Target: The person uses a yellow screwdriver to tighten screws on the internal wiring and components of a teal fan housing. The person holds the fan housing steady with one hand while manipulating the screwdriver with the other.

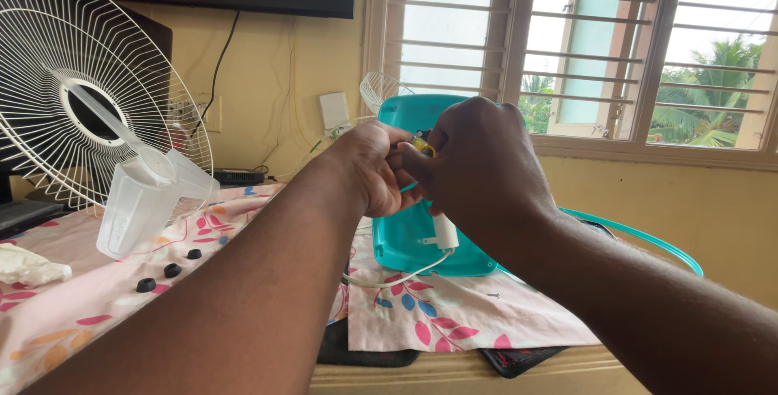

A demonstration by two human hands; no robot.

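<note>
Both hands raised over table (pixel 454 367): left hand (pixel 374 170) and right hand (pixel 478 164) clenched together on small yellow part (pixel 422 146) at teal fan body (pixel 421 233). Grille (pixel 89 87), blade (pixel 150 188), black knobs (pixel 170 270) already off, lying aside; reassembly not yet begun, seemingly.

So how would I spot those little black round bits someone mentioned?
Start at the big white wire fan guard leaning on the left. Below it clear plastic fan blades rest on the floral cloth. Just in front of the blades lie three small black round caps in a loose row, the only dark, button-like pieces on that pink cloth.
</note>
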